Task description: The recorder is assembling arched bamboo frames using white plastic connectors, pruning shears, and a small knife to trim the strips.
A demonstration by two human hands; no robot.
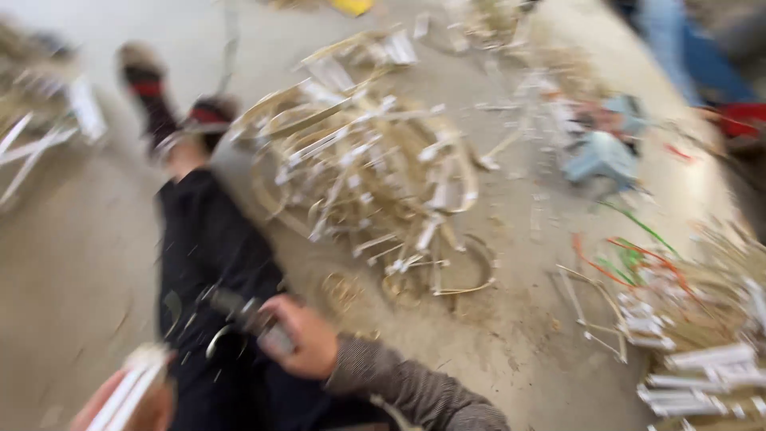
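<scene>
The picture is motion-blurred. My right hand (305, 345), in a grey knitted sleeve, is closed around a dark metal hand tool (239, 307) above my lap. At the bottom left corner my left hand (120, 401) grips a bundle of pale flat strips (134, 381). My legs in black trousers (209, 239) stretch out along the floor to my feet (144, 76). Just right of my legs lies a big heap of bent cane pieces wrapped with white tape (367, 168).
More cane and white strips lie in heaps at the right (702, 351) and far left (44, 120). Red and green wires (630, 255) and a light blue object (602, 156) lie on the concrete floor. Another person in blue trousers (686, 48) sits at the top right.
</scene>
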